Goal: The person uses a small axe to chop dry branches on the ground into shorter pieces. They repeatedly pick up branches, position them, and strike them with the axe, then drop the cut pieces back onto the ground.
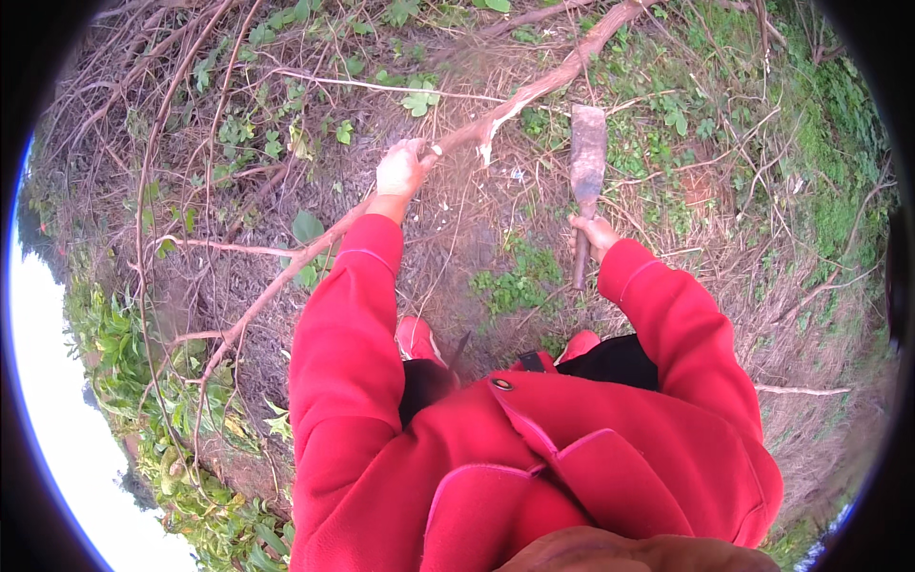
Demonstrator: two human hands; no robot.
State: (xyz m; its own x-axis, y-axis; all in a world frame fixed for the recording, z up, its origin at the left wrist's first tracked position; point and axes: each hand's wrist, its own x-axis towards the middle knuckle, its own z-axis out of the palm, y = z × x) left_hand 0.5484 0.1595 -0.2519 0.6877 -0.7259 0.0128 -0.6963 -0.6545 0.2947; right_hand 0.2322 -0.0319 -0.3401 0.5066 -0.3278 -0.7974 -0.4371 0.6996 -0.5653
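My left hand (400,173) is closed around a long, bare tree branch (554,80), which slants from the top right down to the lower left. Just right of that hand the branch has a deep, pale cut (493,127) with splintered wood hanging from it. My right hand (597,233) grips the handle of a broad-bladed machete (588,146). Its blade points away from me, apart from the branch, and looks worn and stained. Below the left hand, the branch forks into thinner twigs (225,247).
Tangled dry branches (161,107) fill the upper left. Leafy plants (136,357) grow at the lower left, with green growth (833,136) along the right. My red shoes (418,337) stand on ground covered with dry stalks and low weeds (520,279).
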